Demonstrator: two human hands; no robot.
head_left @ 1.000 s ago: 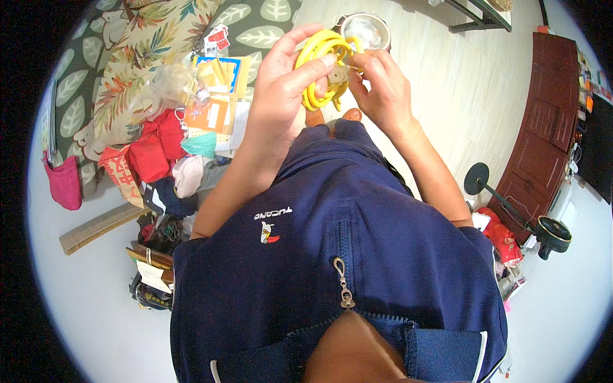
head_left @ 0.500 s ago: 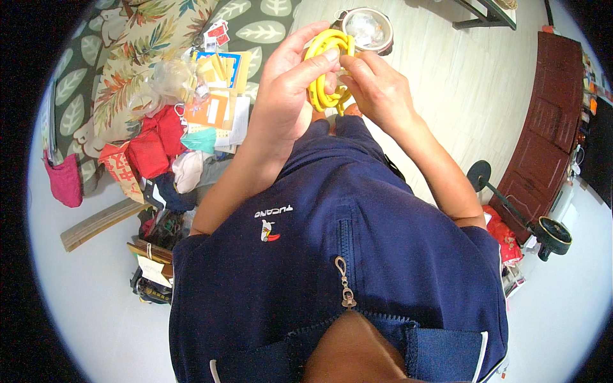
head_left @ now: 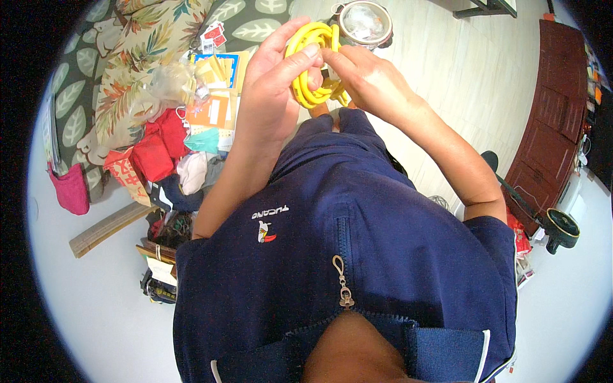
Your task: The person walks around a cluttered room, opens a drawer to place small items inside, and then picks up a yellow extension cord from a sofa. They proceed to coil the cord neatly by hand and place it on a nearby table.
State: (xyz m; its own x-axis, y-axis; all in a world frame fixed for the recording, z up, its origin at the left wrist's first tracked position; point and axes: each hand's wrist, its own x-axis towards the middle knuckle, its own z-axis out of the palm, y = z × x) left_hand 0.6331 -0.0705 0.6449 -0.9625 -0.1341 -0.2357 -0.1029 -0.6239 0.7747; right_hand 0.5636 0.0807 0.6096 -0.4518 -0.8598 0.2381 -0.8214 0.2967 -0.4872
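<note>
Cloth of a navy shirt (head_left: 383,249) bulks nearest. Past it, the left hand (head_left: 271,73) pinches a yellow coil (head_left: 299,83), raised above the feet; the right hand (head_left: 373,80) meets its right edge, fingertips hidden, grip unclear. Just beyond sits a round container (head_left: 365,43); pale floor (head_left: 466,76) stretches right to a dark red cabinet (head_left: 550,115).

The coil (head_left: 301,85) is yellow — the shirt (head_left: 402,255) navy, the cloth (head_left: 134,70) leaf-patterned.
</note>
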